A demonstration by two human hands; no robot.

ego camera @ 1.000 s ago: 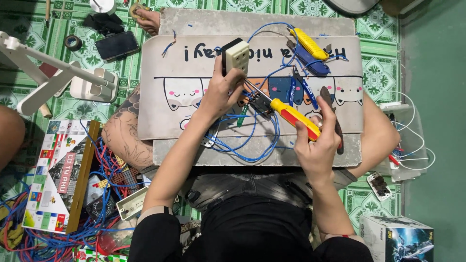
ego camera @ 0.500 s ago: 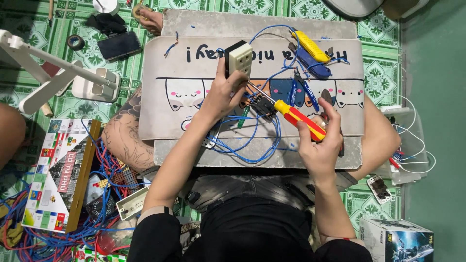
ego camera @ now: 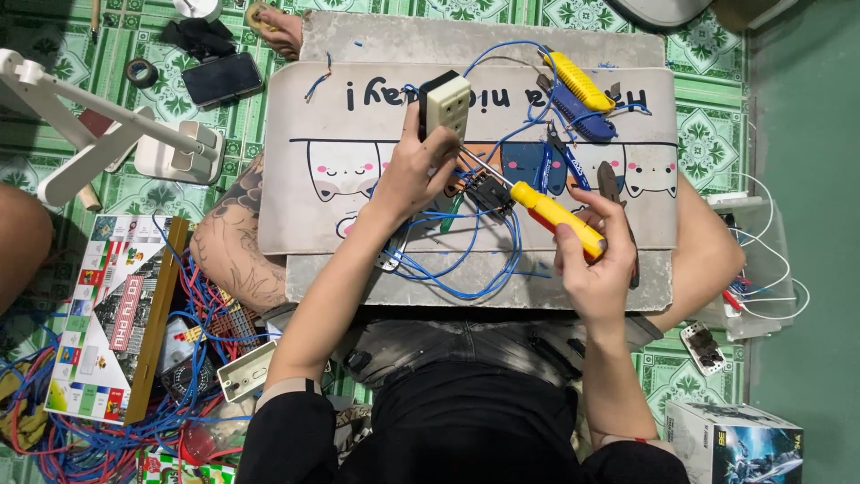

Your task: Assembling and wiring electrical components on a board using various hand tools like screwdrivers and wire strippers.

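Observation:
My left hand (ego camera: pixel 414 172) grips a cream and black socket box (ego camera: pixel 445 105), holding it up over the cartoon-printed mat (ego camera: pixel 358 179) on my lap board. My right hand (ego camera: pixel 598 257) is closed around a yellow-handled screwdriver (ego camera: pixel 555 215). Its metal shaft points up-left and its tip meets the lower side of the box. Blue wires (ego camera: pixel 475 260) loop from the box across the mat, past a small black part (ego camera: pixel 488 191).
A yellow tool (ego camera: pixel 579 81), a blue cutter (ego camera: pixel 573 114) and pliers (ego camera: pixel 609 184) lie at the mat's far right. A phone (ego camera: pixel 221 78), tape roll (ego camera: pixel 141 73) and white stand (ego camera: pixel 98 134) sit left. Tangled wires (ego camera: pixel 98 430), a colourful box (ego camera: pixel 107 314) and white junction box (ego camera: pixel 245 370) lie lower left.
My right hand has tilted the screwdriver and brought its tip up against the socket box. My left hand has shifted the box slightly right.

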